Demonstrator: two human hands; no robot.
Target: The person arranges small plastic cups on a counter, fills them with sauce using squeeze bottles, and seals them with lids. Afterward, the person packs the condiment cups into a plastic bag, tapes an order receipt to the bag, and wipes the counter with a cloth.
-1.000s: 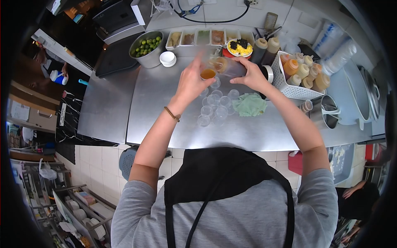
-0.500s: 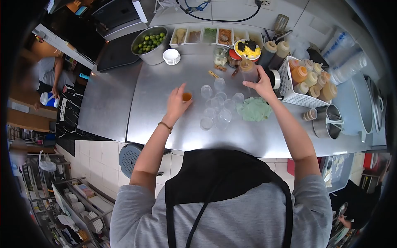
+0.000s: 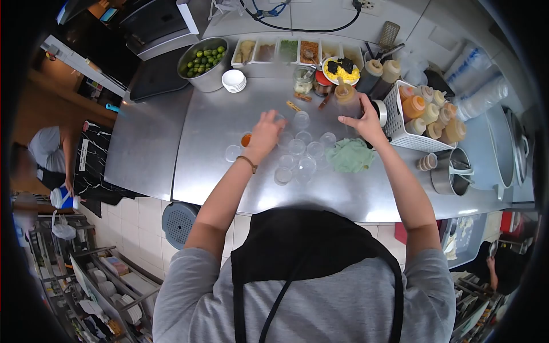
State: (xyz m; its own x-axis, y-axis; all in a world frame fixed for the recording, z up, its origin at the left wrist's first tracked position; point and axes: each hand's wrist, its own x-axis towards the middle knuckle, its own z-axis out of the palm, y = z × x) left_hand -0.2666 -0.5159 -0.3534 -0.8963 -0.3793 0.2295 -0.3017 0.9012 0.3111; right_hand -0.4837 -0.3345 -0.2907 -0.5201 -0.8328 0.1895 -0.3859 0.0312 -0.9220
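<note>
My right hand (image 3: 366, 121) is wrapped round a clear squeeze bottle (image 3: 346, 103) with a tan cap, upright over the steel counter. My left hand (image 3: 266, 132) reaches over a clear cup (image 3: 279, 118) at the left of a group of small clear cups (image 3: 297, 147); its fingers are bent, and whether they grip the cup is hard to see. Just left of that hand stands a cup with orange sauce (image 3: 246, 140), and near it an empty cup (image 3: 233, 153). A green cloth (image 3: 350, 155) lies below the bottle.
Behind are a pot of limes (image 3: 205, 62), white bowls (image 3: 234, 81), a topping tray (image 3: 289, 51), jars and a yellow-topped bowl (image 3: 341, 71). At right stand a basket of bottles (image 3: 420, 134) and a metal pot (image 3: 449, 177). A co-worker (image 3: 51, 150) is at far left.
The bottle moved from between my hands to the right and is upright. The sauce cup stands on the counter, released by my left hand, which moved right to the clear cups.
</note>
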